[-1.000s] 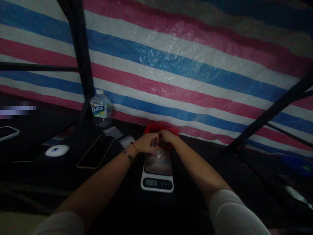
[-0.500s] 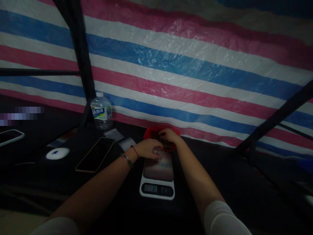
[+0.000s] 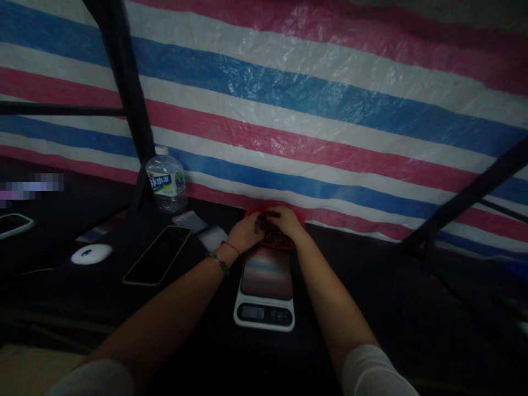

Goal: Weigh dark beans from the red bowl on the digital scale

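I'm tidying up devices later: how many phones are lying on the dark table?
2. One phone lies face up left of the scale; a second phone sits at the far left edge, partly cut off.

Striped tarp, red, white and blue bands, fills upper frame behind dark worktop. Black poles cross it at left and lower right. Water bottle upright at left of centre, beside pole base. Small clear packets just right of bottle. Phone flat, screen dark, lower left of centre. White round device further left. Second phone at far left edge.
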The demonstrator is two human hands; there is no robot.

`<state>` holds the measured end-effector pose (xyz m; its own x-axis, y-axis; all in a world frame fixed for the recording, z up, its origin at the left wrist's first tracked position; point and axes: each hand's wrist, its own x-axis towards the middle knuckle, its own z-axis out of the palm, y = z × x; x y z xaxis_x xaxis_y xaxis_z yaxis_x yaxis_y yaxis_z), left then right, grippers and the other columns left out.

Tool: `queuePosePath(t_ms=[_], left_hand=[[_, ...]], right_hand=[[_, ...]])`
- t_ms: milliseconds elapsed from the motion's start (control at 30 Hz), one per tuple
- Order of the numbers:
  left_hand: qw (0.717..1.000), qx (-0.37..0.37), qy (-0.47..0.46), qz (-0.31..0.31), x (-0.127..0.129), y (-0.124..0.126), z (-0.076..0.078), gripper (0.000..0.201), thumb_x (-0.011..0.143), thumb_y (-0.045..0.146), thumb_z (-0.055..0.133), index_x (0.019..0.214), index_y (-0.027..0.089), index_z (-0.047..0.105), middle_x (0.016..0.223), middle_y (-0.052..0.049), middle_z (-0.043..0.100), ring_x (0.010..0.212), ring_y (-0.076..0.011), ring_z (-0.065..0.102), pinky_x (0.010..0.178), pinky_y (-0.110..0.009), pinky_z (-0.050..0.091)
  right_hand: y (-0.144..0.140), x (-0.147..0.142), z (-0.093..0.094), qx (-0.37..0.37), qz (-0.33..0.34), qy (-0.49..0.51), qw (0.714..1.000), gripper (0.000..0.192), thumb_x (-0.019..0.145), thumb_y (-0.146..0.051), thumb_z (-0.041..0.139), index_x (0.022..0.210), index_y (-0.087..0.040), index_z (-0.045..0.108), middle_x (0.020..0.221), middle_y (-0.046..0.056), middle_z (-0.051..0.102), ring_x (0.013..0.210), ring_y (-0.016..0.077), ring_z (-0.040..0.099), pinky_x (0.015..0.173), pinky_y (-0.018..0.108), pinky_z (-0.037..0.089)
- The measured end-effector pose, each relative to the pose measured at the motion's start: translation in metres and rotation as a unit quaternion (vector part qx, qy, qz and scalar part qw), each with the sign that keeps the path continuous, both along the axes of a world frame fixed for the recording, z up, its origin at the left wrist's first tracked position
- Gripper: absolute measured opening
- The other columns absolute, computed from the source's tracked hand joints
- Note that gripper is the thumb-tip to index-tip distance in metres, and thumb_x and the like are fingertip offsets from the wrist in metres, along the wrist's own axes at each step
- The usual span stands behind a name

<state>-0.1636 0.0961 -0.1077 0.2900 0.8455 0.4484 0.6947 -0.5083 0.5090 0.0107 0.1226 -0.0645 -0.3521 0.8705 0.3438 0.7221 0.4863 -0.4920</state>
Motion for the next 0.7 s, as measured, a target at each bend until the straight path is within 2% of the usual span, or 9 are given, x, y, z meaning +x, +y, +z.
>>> queuePosePath(t_ms=[333, 533, 700], left_hand=[[0.999, -0.021, 0.013, 0.036, 0.000, 0.011, -0.006, 0.054, 0.077, 0.040, 0.065, 0.124, 0.020, 0.049, 0.102, -0.009, 0.069, 0.090, -0.0257, 0.068, 0.075, -0.032, 0.051], [0.999, -0.021, 0.023, 0.033, -0.001, 0.011, -0.005, 0.051, 0.076, 0.038, 0.066, 0.122, 0.020, 0.052, 0.104, -0.009, 0.069, 0.091, -0.0255, 0.067, 0.075, -0.031, 0.050], [0.999, -0.026, 0.022, 0.030, -0.001, 0.009, -0.006, 0.048, 0.077, 0.041, 0.065, 0.119, 0.021, 0.054, 0.098, -0.007, 0.069, 0.086, -0.0251, 0.067, 0.071, -0.031, 0.049]], right_hand=[[-0.003, -0.016, 0.000, 0.008, 0.025, -0.117, 0.993, 0.033, 0.081, -0.013, 0.062, 0.113, -0.018, 0.068, 0.116, 0.009, 0.067, 0.111, 0.0218, 0.059, 0.098, 0.032, 0.041], [-0.005, -0.015, 0.003, -0.038, 0.049, -0.130, 0.990, 0.027, 0.082, -0.012, 0.061, 0.106, -0.019, 0.071, 0.107, 0.007, 0.071, 0.100, 0.0210, 0.064, 0.090, 0.029, 0.045], [-0.006, -0.014, 0.005, -0.034, 0.086, -0.117, 0.989, 0.024, 0.084, -0.013, 0.058, 0.102, -0.018, 0.072, 0.105, 0.006, 0.071, 0.097, 0.0194, 0.064, 0.091, 0.028, 0.045]])
